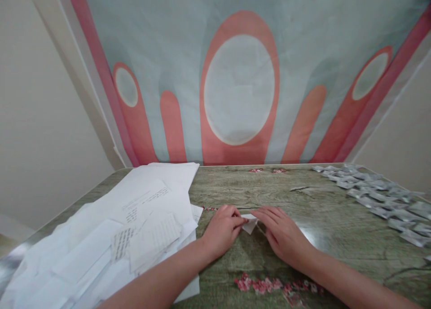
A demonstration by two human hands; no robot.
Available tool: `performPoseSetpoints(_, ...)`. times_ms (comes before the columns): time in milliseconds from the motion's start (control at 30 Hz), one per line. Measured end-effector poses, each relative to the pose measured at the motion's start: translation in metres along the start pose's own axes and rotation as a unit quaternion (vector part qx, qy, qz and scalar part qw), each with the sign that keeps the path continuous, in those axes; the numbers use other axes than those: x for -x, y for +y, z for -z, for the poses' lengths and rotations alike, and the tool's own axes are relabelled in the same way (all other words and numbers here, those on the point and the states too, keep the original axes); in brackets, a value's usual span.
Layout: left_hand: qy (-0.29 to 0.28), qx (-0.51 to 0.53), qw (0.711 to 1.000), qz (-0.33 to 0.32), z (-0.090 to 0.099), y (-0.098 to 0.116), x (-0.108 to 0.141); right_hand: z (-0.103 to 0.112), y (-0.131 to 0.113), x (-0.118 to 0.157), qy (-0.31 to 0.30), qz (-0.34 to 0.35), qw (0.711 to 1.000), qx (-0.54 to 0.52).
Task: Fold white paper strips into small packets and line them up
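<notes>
In the head view, the small folded white paper [249,224] lies over the counter [215,277] directly between the hands, its wider edge running from one to the other, about equally near both. The left hand [220,230] pinches its left end; the right hand [284,237], fingers bent, touches the right end, though whether its hidden thumb grips I cannot tell.

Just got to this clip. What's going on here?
A person is working a small piece of white paper with both hands over a wood-patterned table. The left hand pinches one side of it, and the right hand has its fingers at the other edge. To the left lies a spread heap of sheets, some printed. To the right, small pale pieces sit in rough rows.
</notes>
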State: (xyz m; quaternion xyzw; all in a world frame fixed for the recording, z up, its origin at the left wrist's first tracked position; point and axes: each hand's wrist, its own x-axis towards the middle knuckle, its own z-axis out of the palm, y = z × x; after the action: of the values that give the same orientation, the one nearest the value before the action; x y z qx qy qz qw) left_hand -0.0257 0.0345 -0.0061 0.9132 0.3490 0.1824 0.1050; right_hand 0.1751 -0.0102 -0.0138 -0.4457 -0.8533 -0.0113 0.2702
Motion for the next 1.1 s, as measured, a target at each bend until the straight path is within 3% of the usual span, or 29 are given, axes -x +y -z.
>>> performPoseSetpoints(200,-0.001,-0.061,0.998,-0.026,0.0,0.001,0.0,-0.013,0.004,0.007,-0.026,0.015,0.999,0.015)
performPoseSetpoints(400,-0.012,-0.092,0.995,-0.045,0.006,0.006,0.001,-0.013,0.0,0.008,-0.033,0.014,0.999,0.026)
performPoseSetpoints(633,-0.024,-0.106,0.993,-0.047,0.012,0.014,0.005,-0.016,0.001,0.009,-0.008,0.018,1.0,0.012)
performPoseSetpoints(1100,-0.043,-0.185,0.982,-0.02,0.011,0.025,0.014,-0.01,-0.005,0.004,-0.027,0.02,0.998,0.05)
